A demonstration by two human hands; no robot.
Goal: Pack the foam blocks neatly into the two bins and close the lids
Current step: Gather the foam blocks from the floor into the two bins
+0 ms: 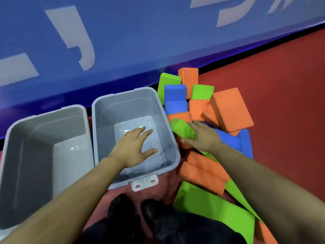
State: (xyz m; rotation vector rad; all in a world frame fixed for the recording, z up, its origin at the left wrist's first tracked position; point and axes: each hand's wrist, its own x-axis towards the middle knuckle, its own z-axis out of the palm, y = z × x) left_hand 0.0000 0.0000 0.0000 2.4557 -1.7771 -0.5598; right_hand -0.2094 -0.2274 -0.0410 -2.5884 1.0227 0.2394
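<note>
- Beside the right bin (98,110), the foam blocks (228,110) lie heaped on the floor, none packed yet.
- Right hand (202,136) closes around a green block (182,128), likely the first pick.
- Left hand (133,147) hovers spread and empty over that bin, probably ready to receive.
- Left bin (10,136) stands empty.

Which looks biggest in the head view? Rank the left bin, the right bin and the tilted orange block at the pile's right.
1-2. left bin and right bin: alike, nearness unsure.
3. tilted orange block.
</note>
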